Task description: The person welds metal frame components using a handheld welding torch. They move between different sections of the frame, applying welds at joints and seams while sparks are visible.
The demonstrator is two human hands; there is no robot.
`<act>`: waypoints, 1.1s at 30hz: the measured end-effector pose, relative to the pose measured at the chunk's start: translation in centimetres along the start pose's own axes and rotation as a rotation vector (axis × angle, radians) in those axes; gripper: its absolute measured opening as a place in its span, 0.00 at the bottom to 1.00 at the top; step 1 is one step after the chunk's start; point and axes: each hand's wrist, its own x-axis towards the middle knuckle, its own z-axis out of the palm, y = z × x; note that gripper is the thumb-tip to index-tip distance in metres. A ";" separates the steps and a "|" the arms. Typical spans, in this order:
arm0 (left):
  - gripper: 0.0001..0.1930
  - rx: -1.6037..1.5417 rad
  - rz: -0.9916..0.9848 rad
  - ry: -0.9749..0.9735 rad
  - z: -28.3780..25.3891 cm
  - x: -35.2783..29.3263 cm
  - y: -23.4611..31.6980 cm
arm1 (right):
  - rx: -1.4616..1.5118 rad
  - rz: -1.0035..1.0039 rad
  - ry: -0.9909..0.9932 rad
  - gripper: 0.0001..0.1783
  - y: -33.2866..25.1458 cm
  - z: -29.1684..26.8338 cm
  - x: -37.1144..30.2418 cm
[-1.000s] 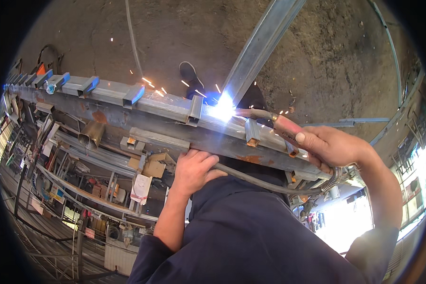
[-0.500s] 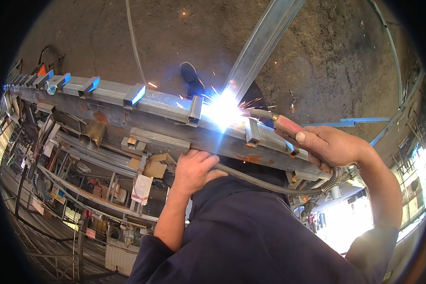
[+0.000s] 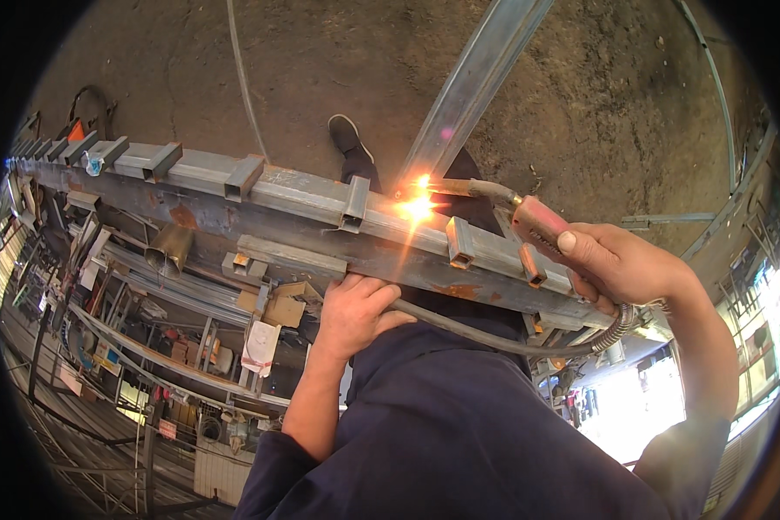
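Observation:
My right hand [image 3: 620, 264] is wrapped around the red handle of a welding torch [image 3: 537, 224]. The torch's bent neck points left, its tip just above a glowing orange weld spot [image 3: 417, 209] where a long galvanized tube [image 3: 481, 82] meets the steel beam [image 3: 399, 251]. Curled against the beam's near edge, my left hand [image 3: 358, 314] has the grey welding cable [image 3: 477, 336] running out between thumb and fingers; the fingertips are partly hidden. Short square-tube pieces sit across the beam, one [image 3: 354, 204] left of the glow and another [image 3: 461, 242] to its right.
A rusty pipe piece [image 3: 170, 250] and steel stock on racks [image 3: 178, 282] lie left of my body. A white-and-red packet [image 3: 260, 347] lies near my left forearm. My shoe [image 3: 345, 134] is on the dirt floor beyond the beam, where a thin cable [image 3: 244, 78] also runs.
The bright blue-white arc and flying sparks have died down to an orange glow. My right hand and the torch have shifted slightly right. My left hand has stayed in place.

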 end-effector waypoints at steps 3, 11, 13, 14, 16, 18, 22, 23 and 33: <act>0.22 0.002 -0.013 -0.018 0.0 -0.1 -0.1 | -0.027 0.018 -0.005 0.40 -0.1 0.1 0.1; 0.22 0.003 -0.013 -0.022 0.0 -0.1 0.0 | -0.069 0.039 -0.043 0.41 -0.3 0.2 0.8; 0.22 0.005 0.003 -0.009 0.0 0.0 -0.1 | -0.078 0.043 -0.048 0.42 -0.2 0.3 0.8; 0.22 0.006 0.011 -0.003 0.0 0.1 -0.1 | -0.075 0.041 -0.051 0.42 -0.1 0.3 0.8; 0.22 0.005 0.009 -0.015 0.0 0.1 -0.2 | -0.065 0.039 -0.056 0.42 0.0 0.4 0.8; 0.23 0.001 -0.027 -0.042 0.1 -0.2 -0.2 | -0.070 0.043 -0.063 0.41 0.0 0.4 1.0; 0.23 -0.003 -0.041 -0.041 0.1 -0.4 0.0 | -0.042 0.051 -0.047 0.39 -0.1 0.6 1.2; 0.22 0.002 0.005 -0.009 -0.2 0.0 0.1 | -0.040 0.044 -0.051 0.40 0.1 0.6 1.1; 0.22 0.021 -0.010 -0.031 -0.1 0.1 0.0 | -0.064 0.037 -0.075 0.43 0.3 -0.2 1.7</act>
